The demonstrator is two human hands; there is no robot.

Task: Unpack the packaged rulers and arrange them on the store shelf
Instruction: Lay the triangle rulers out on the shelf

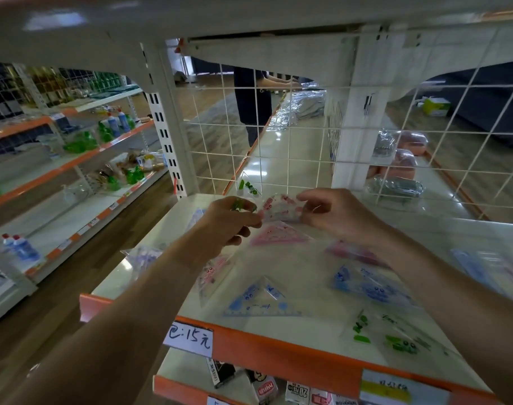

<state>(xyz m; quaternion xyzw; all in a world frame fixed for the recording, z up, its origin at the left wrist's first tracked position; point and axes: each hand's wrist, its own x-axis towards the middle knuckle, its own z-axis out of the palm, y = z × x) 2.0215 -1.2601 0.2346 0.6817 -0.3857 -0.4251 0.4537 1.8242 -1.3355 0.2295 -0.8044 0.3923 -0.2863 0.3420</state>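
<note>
Both of my hands are over the white store shelf point(308, 276). My left hand point(232, 223) and my right hand point(334, 211) pinch opposite ends of a clear packet of red-printed rulers point(281, 207), held just above the shelf. A green ruler piece point(240, 204) shows at my left fingertips. On the shelf lie a pink triangle ruler point(275, 233), a blue triangle ruler point(261, 301), a blue ruler packet point(369, 283), a green ruler packet point(395, 337) and a green triangle ruler point(249, 185) leaning at the wire back.
A white wire grid point(293, 135) backs the shelf. An orange front edge point(278, 346) carries a handwritten price tag point(191, 337). Boxed goods point(264, 387) sit on the shelf below. Shelves with bottles point(115, 124) stand left. A person point(252, 97) stands beyond the grid.
</note>
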